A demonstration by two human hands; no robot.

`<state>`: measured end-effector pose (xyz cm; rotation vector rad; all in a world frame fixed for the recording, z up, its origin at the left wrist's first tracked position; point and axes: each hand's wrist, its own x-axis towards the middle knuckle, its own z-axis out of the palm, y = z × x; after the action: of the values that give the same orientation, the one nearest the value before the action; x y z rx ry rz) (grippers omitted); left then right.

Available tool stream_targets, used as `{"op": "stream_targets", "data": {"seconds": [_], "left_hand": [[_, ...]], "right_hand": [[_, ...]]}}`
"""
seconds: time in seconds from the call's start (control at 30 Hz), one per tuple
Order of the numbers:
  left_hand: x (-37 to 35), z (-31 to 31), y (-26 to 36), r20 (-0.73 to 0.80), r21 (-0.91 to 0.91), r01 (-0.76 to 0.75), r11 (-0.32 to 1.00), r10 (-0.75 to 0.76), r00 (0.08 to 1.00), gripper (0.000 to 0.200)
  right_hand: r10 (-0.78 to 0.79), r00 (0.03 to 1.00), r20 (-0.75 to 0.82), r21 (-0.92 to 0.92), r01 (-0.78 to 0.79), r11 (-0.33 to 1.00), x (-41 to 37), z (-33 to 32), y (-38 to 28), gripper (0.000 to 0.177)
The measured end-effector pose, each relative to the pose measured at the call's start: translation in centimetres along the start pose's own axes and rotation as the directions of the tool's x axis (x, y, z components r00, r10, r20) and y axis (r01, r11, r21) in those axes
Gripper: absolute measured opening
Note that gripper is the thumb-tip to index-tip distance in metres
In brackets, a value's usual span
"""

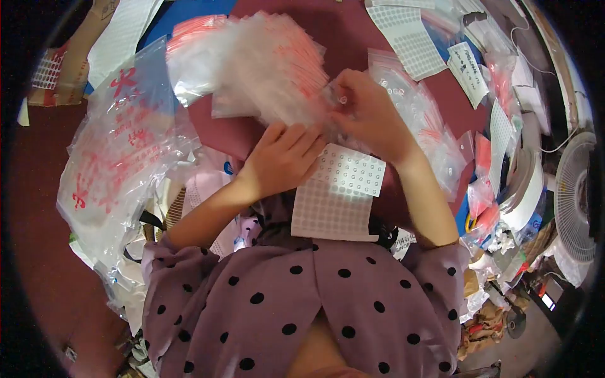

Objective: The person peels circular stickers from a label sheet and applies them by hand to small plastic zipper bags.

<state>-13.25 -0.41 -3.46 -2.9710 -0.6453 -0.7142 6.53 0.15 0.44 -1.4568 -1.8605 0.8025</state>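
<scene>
My left hand (283, 154) has its fingers bent at the lower edge of a heap of clear zip bags (271, 69) with red seal strips. Opposite it, my right hand (372, 116) is closed in a pinch at a blurred clear bag, with a small round white sticker (343, 99) showing between thumb and fingers. Just below both hands is a white sheet of round stickers marked with a G (359, 170). It overlaps a larger sheet with rows of grey dots (333, 214) near my lap.
More zip bags bearing round stickers (419, 120) are piled on the right of the dark red surface (346, 34). A large printed plastic bag (123, 145) lies at the left. Further sticker sheets (406, 38) lie behind, and a fan (575, 195) stands at the far right.
</scene>
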Motion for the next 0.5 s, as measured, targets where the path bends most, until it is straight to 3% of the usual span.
{"op": "stream_targets", "data": {"seconds": [0.03, 0.1, 0.13, 0.2, 0.33, 0.4, 0.43, 0.5], "left_hand": [[0.0, 0.0, -0.1, 0.0, -0.01, -0.003, 1.0, 0.003, 1.0, 0.03], [-0.2, -0.2, -0.1, 0.001, -0.018, -0.001, 1.0, 0.001, 1.0, 0.031], [-0.3, -0.3, -0.1, 0.016, -0.025, 0.0, 1.0, 0.0, 1.0, 0.031], [-0.5, -0.7, -0.1, 0.03, -0.034, 0.004, 0.999, -0.003, 1.0, 0.032], [-1.0, -1.9, -0.8, 0.129, -0.162, -0.063, 0.985, 0.084, 0.988, 0.036], [-1.4, -2.0, -1.4, 0.196, -0.238, -0.064, 0.969, 0.112, 0.974, 0.036], [-1.7, -1.8, -1.7, 0.155, -0.267, -0.105, 0.958, 0.15, 0.976, 0.037], [-2.1, -1.7, -2.0, 0.119, -0.293, -0.132, 0.947, 0.173, 0.978, 0.038]], "right_hand": [[-0.001, 1.0, 0.001, 0.001, 0.001, 1.0, 0.1, 0.7, 0.1, 0.027], [-0.027, 0.993, -0.117, -0.316, -0.011, 0.949, 0.2, 1.8, 0.4, 0.032], [-0.028, 0.993, -0.114, -0.315, -0.01, 0.949, 0.4, 1.5, 0.3, 0.032], [0.146, 0.981, -0.124, -0.408, -0.185, 0.894, 0.5, 0.3, 0.0, 0.037], [0.254, 0.963, -0.087, -0.343, -0.269, 0.9, 0.7, -0.8, 1.0, 0.039], [0.101, 0.994, -0.033, -0.301, -0.106, 0.948, 0.7, -0.9, 1.1, 0.044], [0.102, 0.994, -0.03, -0.299, -0.106, 0.948, 0.7, -0.9, 0.9, 0.044], [0.104, 0.994, -0.046, -0.122, -0.109, 0.987, 0.6, -0.8, 0.1, 0.046]]}}
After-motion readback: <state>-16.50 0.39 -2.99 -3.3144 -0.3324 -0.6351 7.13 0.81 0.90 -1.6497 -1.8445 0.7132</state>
